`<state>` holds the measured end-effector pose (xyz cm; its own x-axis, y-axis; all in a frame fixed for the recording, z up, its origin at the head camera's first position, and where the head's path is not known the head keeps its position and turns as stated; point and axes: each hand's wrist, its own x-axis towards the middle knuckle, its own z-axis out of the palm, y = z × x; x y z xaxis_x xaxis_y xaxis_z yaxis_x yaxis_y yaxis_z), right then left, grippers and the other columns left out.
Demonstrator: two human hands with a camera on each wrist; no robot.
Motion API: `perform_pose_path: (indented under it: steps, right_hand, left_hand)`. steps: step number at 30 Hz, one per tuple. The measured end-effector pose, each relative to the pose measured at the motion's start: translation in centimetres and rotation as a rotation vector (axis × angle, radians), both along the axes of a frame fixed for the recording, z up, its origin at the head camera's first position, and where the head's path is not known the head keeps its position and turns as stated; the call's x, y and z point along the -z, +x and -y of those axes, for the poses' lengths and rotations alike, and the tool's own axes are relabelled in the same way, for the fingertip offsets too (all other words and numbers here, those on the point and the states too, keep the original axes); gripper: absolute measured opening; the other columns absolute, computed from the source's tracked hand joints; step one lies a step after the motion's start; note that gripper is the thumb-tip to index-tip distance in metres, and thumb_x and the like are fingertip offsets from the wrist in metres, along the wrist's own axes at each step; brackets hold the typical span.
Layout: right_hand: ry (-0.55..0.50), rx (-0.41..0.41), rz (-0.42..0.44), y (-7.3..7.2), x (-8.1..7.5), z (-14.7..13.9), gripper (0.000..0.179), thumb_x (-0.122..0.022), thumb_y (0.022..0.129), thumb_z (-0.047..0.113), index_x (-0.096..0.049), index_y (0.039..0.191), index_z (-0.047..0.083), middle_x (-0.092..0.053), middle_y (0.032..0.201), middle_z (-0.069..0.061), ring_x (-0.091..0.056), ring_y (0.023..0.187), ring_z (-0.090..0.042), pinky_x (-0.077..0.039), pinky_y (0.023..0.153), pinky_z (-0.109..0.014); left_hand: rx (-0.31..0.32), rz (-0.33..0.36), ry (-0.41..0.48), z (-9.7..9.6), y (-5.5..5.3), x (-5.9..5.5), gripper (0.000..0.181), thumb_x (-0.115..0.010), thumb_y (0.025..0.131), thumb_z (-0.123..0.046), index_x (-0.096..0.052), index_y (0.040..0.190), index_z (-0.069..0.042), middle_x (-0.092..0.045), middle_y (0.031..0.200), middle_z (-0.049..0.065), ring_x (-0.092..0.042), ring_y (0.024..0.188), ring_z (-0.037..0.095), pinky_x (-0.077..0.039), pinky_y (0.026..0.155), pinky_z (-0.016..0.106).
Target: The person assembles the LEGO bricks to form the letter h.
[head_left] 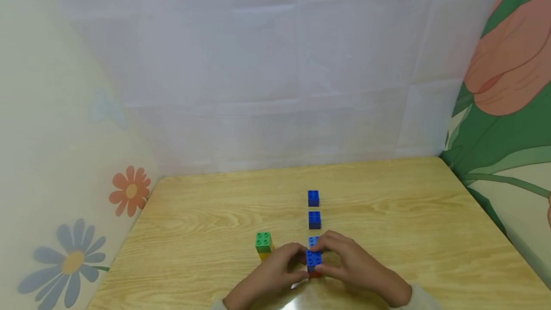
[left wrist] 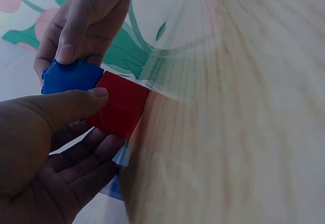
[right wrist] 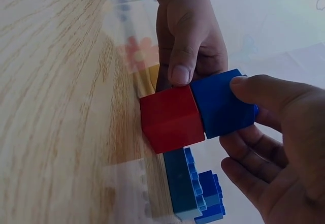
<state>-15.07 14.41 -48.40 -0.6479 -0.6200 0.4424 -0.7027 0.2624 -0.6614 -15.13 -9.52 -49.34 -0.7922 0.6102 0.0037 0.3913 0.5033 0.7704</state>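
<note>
A blue brick (head_left: 314,259) sits on a red brick (head_left: 315,274) near the front of the table. My right hand (head_left: 353,262) pinches the blue brick between thumb and fingers. On the other side, the thumb of my left hand (head_left: 280,268) presses across the red brick (left wrist: 119,104) near the seam, with the fingers curled beneath it. In the right wrist view the blue brick (right wrist: 223,103) lies against the red one with a thin seam. Whether they are fully pressed together I cannot tell.
Just behind the hands is a lighter blue brick (head_left: 313,241), partly hidden. Two darker blue bricks, a nearer one (head_left: 314,220) and a farther one (head_left: 313,198), continue the row. Left of it stands a green brick (head_left: 263,241) on a yellow one (head_left: 264,256). The wooden table (head_left: 206,214) meets a white backdrop.
</note>
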Motion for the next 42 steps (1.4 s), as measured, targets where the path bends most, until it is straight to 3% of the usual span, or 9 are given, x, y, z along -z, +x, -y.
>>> perform_pose_path:
  steps: [10, 17, 25, 42]
  right_hand:
    - [0.003, 0.002, 0.002, -0.03, 0.06, -0.03, 0.029, -0.071, 0.090, 0.026, -0.064, 0.118, 0.021, -0.058, 0.110, 0.011, -0.059, 0.099, -0.007, -0.053, 0.086, -0.027]
    - [-0.005, -0.005, -0.022, 0.09, -0.10, -0.06, 0.028, -0.071, 0.090, 0.025, -0.065, 0.117, 0.018, -0.059, 0.109, 0.009, -0.059, 0.099, -0.007, -0.054, 0.084, -0.029]
    - [-0.005, -0.004, -0.030, 0.07, -0.07, -0.05, 0.028, -0.071, 0.090, 0.025, -0.065, 0.116, 0.018, -0.059, 0.109, 0.010, -0.059, 0.099, -0.006, -0.053, 0.085, -0.026]
    - [0.028, 0.025, 0.001, 0.18, -0.15, -0.05, 0.027, -0.071, 0.090, 0.028, -0.066, 0.115, 0.020, -0.058, 0.108, 0.012, -0.058, 0.099, -0.005, -0.054, 0.084, -0.028]
  left_hand:
    - [-0.004, -0.007, -0.027, 0.05, 0.12, -0.22, 0.034, -0.071, 0.090, -0.030, -0.062, 0.120, -0.019, -0.060, 0.110, -0.015, -0.056, 0.105, 0.004, -0.048, 0.095, 0.030]
    - [-0.001, 0.042, -0.018, 0.04, 0.03, -0.31, 0.033, -0.070, 0.091, -0.034, -0.061, 0.120, -0.022, -0.060, 0.110, -0.017, -0.057, 0.104, 0.002, -0.048, 0.094, 0.028]
    - [0.010, 0.001, -0.008, 0.02, 0.19, -0.37, 0.030, -0.071, 0.091, -0.030, -0.062, 0.118, -0.020, -0.060, 0.108, -0.016, -0.056, 0.102, 0.002, -0.049, 0.092, 0.027]
    - [-0.008, 0.045, -0.038, 0.11, 0.04, -0.36, 0.031, -0.070, 0.091, -0.036, -0.062, 0.117, -0.021, -0.059, 0.110, -0.015, -0.056, 0.103, 0.002, -0.050, 0.090, 0.027]
